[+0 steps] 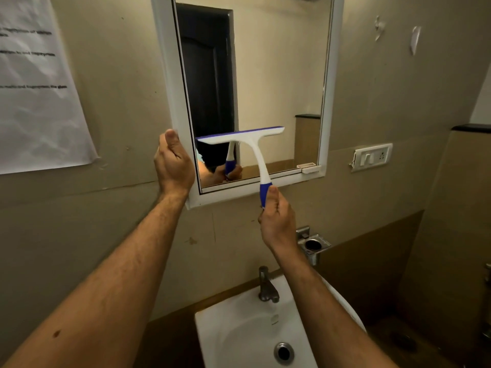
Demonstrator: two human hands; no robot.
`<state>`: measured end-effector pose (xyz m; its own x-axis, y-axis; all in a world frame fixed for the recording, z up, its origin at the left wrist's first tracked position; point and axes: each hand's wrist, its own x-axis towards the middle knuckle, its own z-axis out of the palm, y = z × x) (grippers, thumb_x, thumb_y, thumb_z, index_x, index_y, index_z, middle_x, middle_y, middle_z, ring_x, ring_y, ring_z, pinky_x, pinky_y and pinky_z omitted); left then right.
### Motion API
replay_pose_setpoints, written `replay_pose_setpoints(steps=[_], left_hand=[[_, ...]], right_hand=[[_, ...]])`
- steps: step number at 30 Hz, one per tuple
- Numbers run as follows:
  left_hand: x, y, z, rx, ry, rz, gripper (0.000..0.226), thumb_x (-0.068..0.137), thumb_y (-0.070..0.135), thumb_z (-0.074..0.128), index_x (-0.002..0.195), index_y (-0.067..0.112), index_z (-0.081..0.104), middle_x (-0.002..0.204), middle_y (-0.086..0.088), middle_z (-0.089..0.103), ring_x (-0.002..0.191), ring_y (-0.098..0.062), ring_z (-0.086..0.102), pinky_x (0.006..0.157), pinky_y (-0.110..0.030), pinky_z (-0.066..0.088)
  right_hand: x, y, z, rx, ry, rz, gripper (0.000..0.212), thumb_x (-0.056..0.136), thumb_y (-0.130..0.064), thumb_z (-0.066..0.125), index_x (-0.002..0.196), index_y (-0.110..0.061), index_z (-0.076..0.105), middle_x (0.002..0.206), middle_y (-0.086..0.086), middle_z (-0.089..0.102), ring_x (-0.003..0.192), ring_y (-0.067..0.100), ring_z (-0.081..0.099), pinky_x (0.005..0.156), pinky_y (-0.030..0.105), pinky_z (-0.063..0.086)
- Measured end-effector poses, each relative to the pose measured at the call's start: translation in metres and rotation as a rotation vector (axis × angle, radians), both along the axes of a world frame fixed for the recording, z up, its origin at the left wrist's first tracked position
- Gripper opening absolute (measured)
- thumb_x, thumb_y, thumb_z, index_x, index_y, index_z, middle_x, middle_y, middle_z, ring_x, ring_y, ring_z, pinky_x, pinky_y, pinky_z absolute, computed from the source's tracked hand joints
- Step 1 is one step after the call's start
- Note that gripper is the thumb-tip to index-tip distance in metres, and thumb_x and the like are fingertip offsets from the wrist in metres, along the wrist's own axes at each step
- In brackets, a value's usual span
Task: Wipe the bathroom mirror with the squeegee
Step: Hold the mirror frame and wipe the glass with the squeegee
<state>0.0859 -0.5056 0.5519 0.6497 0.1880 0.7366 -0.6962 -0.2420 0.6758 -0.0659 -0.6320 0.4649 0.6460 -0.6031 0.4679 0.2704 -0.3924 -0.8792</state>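
**Blue-edged blade low on the glass, most of the pane above it**

Right hand [277,221] has its fingers curled round the squeegee [249,144] handle, blade across the lower mirror [279,75]. Left hand [174,166] grips the white frame at centre-left. Streaks can't be judged; the task looks unfinished.

2 bare forearms, no sleeves, hairy, hands [174,162] unadorned.

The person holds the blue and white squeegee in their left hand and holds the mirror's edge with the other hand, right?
Not quite. In the head view the right hand grips the squeegee, and the left hand holds the mirror frame's edge.
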Motion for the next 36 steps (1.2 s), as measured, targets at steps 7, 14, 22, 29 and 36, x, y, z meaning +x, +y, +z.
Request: replay_pose_setpoints(steps=[7, 14, 22, 29, 36], left_hand=[[-0.002, 0.002, -0.002, 0.02, 0.009, -0.012, 0.04, 0.103, 0.04, 0.021, 0.092, 0.014, 0.049, 0.075, -0.009, 0.052, 0.067, -0.024, 0.052, 0.054, -0.027, 0.035], [-0.002, 0.0, -0.004, 0.015, -0.039, 0.047, 0.045, 0.104, 0.031, 0.023, 0.111, 0.001, 0.055, 0.102, -0.027, 0.063, 0.094, -0.039, 0.058, 0.07, -0.034, 0.036], [-0.002, 0.002, -0.005, -0.008, -0.061, 0.044, 0.043, 0.105, 0.03, 0.023, 0.103, 0.0, 0.054, 0.093, -0.026, 0.06, 0.085, -0.039, 0.055, 0.065, -0.028, 0.026], [-0.009, -0.006, 0.029, -0.132, -0.017, 0.065, 0.041, 0.104, 0.03, 0.027, 0.1, 0.0, 0.054, 0.084, -0.009, 0.051, 0.076, -0.021, 0.042, 0.06, -0.021, 0.02], [-0.004, -0.001, 0.041, -0.082, -0.109, 0.025, 0.044, 0.103, 0.038, 0.03, 0.113, 0.002, 0.054, 0.095, -0.018, 0.061, 0.08, -0.018, 0.047, 0.06, -0.016, 0.024]], right_hand=[[-0.007, -0.001, -0.059, 0.02, 0.097, -0.012, 0.04, 0.096, -0.054, 0.029, 0.081, -0.023, 0.05, 0.067, 0.002, 0.046, 0.058, 0.014, 0.045, 0.055, 0.029, 0.038], [-0.001, -0.051, 0.032, 0.082, -0.02, -0.068, 0.04, 0.1, -0.055, 0.025, 0.089, -0.026, 0.051, 0.079, 0.005, 0.052, 0.07, 0.017, 0.051, 0.065, 0.033, 0.043], [-0.007, -0.085, -0.02, 0.143, 0.043, -0.138, 0.047, 0.099, -0.055, 0.027, 0.088, -0.018, 0.053, 0.073, 0.006, 0.051, 0.062, 0.016, 0.049, 0.058, 0.032, 0.042], [-0.011, -0.113, 0.056, 0.045, -0.046, -0.212, 0.043, 0.103, -0.05, 0.024, 0.085, -0.022, 0.051, 0.074, 0.005, 0.051, 0.065, 0.018, 0.049, 0.063, 0.035, 0.041], [-0.003, -0.114, 0.02, 0.062, 0.018, -0.191, 0.045, 0.101, -0.054, 0.025, 0.087, -0.021, 0.053, 0.074, 0.006, 0.051, 0.064, 0.02, 0.049, 0.062, 0.037, 0.042]])
